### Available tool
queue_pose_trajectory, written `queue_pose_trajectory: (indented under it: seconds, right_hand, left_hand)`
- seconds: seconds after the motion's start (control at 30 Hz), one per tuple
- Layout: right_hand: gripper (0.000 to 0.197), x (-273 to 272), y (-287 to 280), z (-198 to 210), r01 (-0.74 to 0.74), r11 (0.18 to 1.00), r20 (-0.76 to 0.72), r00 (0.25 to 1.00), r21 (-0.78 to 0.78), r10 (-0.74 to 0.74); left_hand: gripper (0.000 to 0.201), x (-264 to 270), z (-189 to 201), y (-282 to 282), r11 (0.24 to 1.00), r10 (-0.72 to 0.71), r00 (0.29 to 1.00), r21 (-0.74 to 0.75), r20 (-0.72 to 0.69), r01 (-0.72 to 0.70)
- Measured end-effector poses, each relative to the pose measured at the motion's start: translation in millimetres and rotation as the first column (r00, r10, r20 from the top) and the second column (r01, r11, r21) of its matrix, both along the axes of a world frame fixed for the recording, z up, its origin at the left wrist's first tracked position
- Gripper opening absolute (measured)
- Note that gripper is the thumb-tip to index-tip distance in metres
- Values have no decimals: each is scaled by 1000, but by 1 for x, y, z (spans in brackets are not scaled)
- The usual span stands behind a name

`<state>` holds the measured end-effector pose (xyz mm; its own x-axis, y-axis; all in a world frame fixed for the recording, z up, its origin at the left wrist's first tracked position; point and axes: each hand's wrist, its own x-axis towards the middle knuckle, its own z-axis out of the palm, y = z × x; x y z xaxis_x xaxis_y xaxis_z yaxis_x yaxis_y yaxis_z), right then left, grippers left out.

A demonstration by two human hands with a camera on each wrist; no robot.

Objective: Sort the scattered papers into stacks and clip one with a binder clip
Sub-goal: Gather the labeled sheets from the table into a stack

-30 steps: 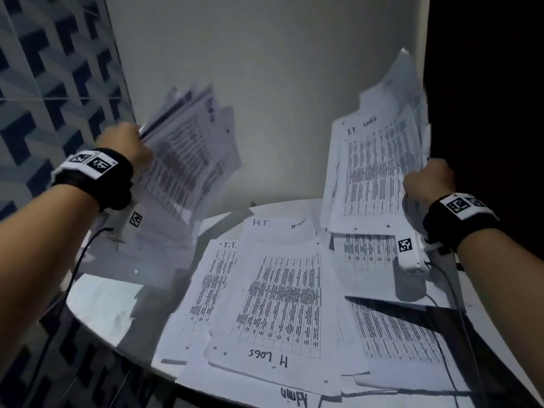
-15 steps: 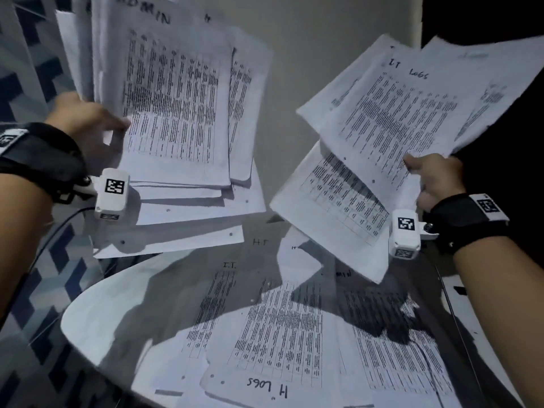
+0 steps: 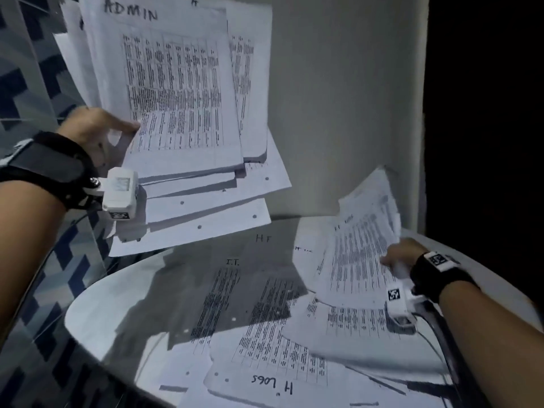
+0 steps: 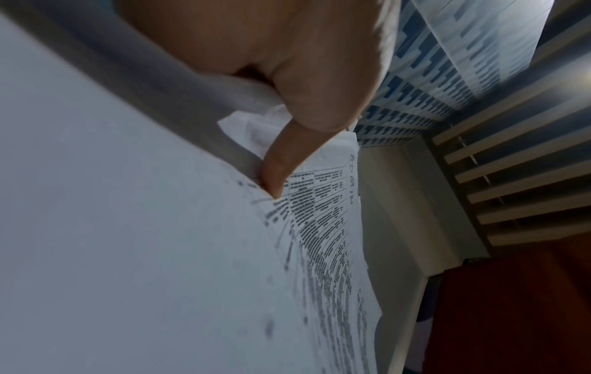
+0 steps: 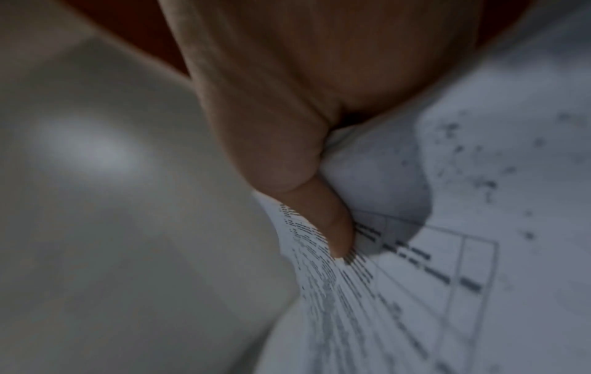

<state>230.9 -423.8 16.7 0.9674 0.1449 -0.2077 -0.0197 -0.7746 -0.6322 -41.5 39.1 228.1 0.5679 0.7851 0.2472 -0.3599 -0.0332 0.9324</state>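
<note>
My left hand [image 3: 94, 125] gripped a fanned bundle headed ADMIN [image 3: 176, 92], held up above the left edge of the worktop [image 3: 97, 310]; the thumb [image 4: 278, 174] pinched down on its printed face near a lower corner. My right hand [image 3: 403, 257] clutched a second, blurred sheaf [image 3: 359, 254] low over the worktop's right side, thumb [image 5: 332, 227] pressed to its top page. More loose papers [image 3: 265, 334] lay overlapping on the worktop. I saw no binder clip.

I judged the paper light but floppy: the ADMIN sheets had splayed into steps, and the right sheaf bowed away from my grip. Smooth sheets like these would likely slide on one another, so a corner pinch looked weak. I reckoned the better hold was along one edge, thumb on top and fingers beneath, after tapping the edges square on the worktop.
</note>
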Motion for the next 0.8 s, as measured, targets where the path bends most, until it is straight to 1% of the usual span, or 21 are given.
queue_pose_trajectory:
  seconds: [0.03, 0.07, 0.13, 0.17, 0.2, 0.23, 0.27, 0.3, 0.33, 0.37, 0.4, 0.43, 0.5, 0.53, 0.57, 0.6, 0.67, 0.7, 0.73, 0.8]
  right_hand:
    - [23, -7, 0, -3, 25, 1000, 30, 999, 10, -25]
    - [27, -11, 1, -6, 37, 999, 13, 999, -4, -37]
    - [34, -18, 0, -7, 9, 998, 6, 1000, -56, -9]
    - [35, -23, -1, -10, 20, 1000, 15, 1000, -1, -20]
    - [34, -22, -2, -13, 42, 998, -56, 998, 46, -40]
    - [41, -19, -4, -16, 2, 995, -75, 997, 100, 6]
    - [58, -16, -5, -21, -6, 981, -100, 995, 195, 26]
    - [67, -17, -4, -22, 10, 933, -130, 991, 359, 40]
    - [61, -18, -3, -23, 3, 877, -128, 990, 481, 67]
    - [48, -24, -1, -21, -11, 827, -128, 987, 562, 100]
    - [39, -26, 2, -20, -18, 783, -124, 985, 621, 121]
    - [35, -28, 5, -18, -38, 736, -96, 986, 676, 139]
    - [33, -29, 7, -13, -59, 657, -69, 984, 752, 167]
    - [32, -30, 9, -10, -49, 622, -82, 980, 781, 180]
    - [31, -34, 11, -6, -48, 595, -95, 973, 802, 208]
    - [30, -38, 14, -4, -36, 569, -111, 969, 822, 221]
    - [34, -42, 21, -3, -3, 471, -143, 952, 882, 273]
    - [38, -44, 23, -3, 8, 431, -156, 938, 902, 311]
    - [39, -46, 26, -1, 6, 401, -161, 921, 916, 354]
    - [23, -56, 29, 5, -1, 350, -151, 901, 937, 406]
  left_hand:
    - [17, 5, -7, -10, 999, -25, 1000, -48, -7, 24]
    - [15, 12, -10, -15, 993, -63, 998, -104, -11, 62]
    - [32, 19, -23, -27, 990, -115, 993, -83, -41, 111]
    - [40, 24, -29, -37, 984, -165, 985, -70, -57, 161]
    - [43, 30, -37, -42, 982, -180, 980, -75, -82, 174]
    - [41, 32, -44, -54, 976, -212, 967, -82, -143, 202]
    - [41, 35, -52, -64, 967, -254, 948, -87, -193, 241]
    - [48, 42, -62, -69, 955, -295, 923, -101, -245, 279]
    - [56, 52, -72, -77, 947, -320, 896, -109, -307, 302]
    - [58, 60, -80, -82, 937, -350, 871, -121, -345, 329]
    - [55, 69, -89, -83, 929, -369, 861, -149, -351, 338]
    - [52, 79, -98, -84, 922, -385, 848, -173, -363, 345]
    - [74, 96, -116, -88, 899, -437, 798, -191, -416, 393]
    - [84, 105, -126, -90, 889, -454, 770, -179, -448, 421]
    - [83, 104, -129, -106, 878, -468, 742, -158, -479, 452]
    - [73, 106, -133, -117, 874, -467, 727, -138, -504, 466]
    - [45, 112, -143, -138, 898, -407, 744, -82, -530, 433]
    - [35, 115, -149, -147, 912, -366, 749, -51, -552, 408]
    - [30, 119, -154, -154, 922, -333, 750, -31, -572, 386]
    - [24, 125, -160, -165, 930, -307, 738, -23, -601, 368]
